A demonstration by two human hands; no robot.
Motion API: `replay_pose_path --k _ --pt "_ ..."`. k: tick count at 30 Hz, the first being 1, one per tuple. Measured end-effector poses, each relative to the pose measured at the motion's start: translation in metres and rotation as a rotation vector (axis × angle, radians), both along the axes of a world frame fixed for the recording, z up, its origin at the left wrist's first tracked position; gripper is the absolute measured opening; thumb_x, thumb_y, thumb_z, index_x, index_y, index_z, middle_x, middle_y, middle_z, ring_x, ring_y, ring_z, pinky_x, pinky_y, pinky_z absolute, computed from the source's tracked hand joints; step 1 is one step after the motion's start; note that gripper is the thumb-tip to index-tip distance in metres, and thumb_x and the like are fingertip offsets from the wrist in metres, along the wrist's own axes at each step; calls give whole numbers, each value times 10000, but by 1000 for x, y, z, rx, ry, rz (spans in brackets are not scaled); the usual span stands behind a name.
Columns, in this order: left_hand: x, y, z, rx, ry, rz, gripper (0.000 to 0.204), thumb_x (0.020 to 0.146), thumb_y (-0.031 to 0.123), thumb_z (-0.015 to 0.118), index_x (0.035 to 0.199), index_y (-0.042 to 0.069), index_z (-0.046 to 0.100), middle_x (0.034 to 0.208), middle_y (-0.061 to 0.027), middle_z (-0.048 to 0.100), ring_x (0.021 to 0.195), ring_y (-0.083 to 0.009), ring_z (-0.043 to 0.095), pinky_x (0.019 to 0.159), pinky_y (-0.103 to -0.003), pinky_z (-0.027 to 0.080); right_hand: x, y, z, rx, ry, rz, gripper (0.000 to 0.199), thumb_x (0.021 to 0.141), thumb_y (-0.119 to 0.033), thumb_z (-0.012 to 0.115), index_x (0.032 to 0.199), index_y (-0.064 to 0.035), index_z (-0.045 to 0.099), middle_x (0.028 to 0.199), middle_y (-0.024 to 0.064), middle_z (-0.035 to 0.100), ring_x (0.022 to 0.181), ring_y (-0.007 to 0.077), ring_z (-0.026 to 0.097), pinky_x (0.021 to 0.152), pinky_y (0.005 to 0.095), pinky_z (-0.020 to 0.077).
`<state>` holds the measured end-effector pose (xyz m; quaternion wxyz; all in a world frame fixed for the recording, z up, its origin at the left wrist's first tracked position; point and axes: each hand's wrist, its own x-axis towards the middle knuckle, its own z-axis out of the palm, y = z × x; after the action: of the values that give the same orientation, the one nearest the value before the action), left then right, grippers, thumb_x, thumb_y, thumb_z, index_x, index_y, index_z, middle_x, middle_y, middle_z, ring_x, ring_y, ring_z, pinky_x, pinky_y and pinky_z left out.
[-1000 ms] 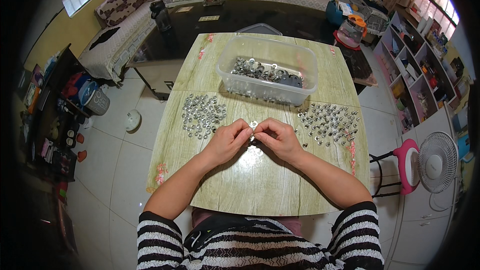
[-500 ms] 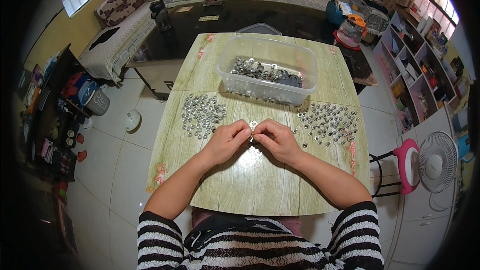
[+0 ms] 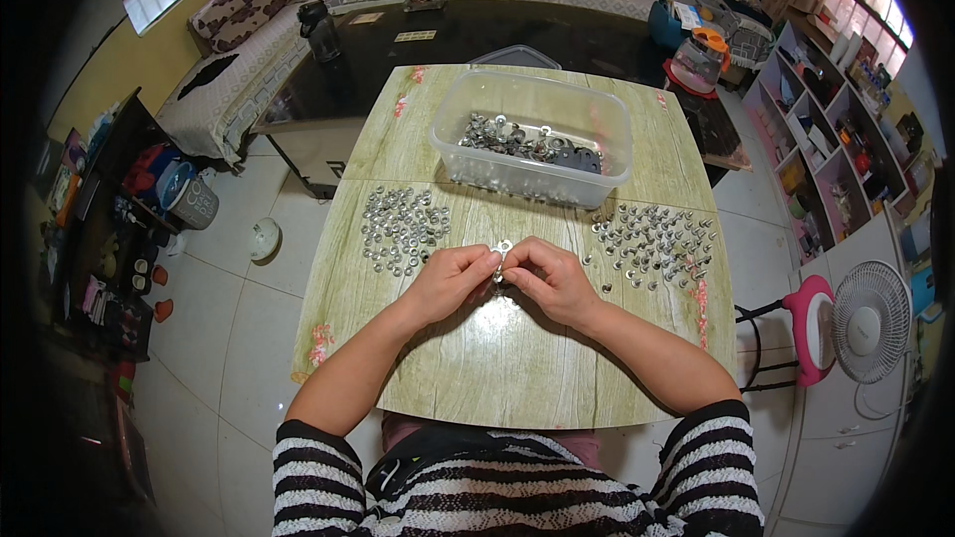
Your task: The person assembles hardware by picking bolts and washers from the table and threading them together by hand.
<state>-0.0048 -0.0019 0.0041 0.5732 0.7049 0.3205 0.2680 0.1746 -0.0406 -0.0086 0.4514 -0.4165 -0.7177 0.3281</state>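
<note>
Over the middle of the small table, my left hand (image 3: 455, 281) and my right hand (image 3: 550, 280) meet with thumbs and forefingers pinched together. Between them they hold a small silvery metal piece with a ring-shaped end (image 3: 505, 247); its lower part is mostly hidden by my fingers. Left of my hands is a spread of nuts (image 3: 403, 229), small and silvery. On the right, several screws (image 3: 657, 244) stand or lie scattered. Beyond my hands, a clear plastic box (image 3: 537, 184) contains a heap of mixed metal hardware and some dark flat parts (image 3: 572, 156).
The pale green wood-patterned table (image 3: 448, 378) has a dark glossy table (image 3: 557, 30) behind it. That one carries a dark bottle (image 3: 318, 32) and a clear jug with an orange lid (image 3: 699, 62). At right are a pink-framed chair (image 3: 811, 330) and a white fan (image 3: 869, 323).
My fingers have shifted very slightly around the metal piece, and a little more of its ring end shows. The scattered parts and the box have stayed put.
</note>
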Motion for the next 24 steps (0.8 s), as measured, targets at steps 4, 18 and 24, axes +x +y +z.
replay_pose_path --k 4,18,24 --pt "1 -2 4 -71 4 6 330 914 276 420 698 40 498 566 15 476 517 -58 435 480 -208 352 0 -1 2 59 -12 14 74 793 -69 583 819 -11 545 773 48 539 688 127 526 604 231 424" --pt "2 0 -1 -125 -132 19 256 908 256 433 760 56 491 585 20 487 521 -54 435 485 -197 360 0 0 0 15 3 -9 100 767 -82 590 821 -14 541 763 83 547 688 199 552 614 277 443" --pt "1 2 -6 -109 -49 8 243 904 251 451 774 52 502 579 19 495 509 -53 442 480 -198 365 1 1 -1 -13 27 -7 101 771 -80 593 831 -13 547 770 73 547 679 166 554 604 261 446"
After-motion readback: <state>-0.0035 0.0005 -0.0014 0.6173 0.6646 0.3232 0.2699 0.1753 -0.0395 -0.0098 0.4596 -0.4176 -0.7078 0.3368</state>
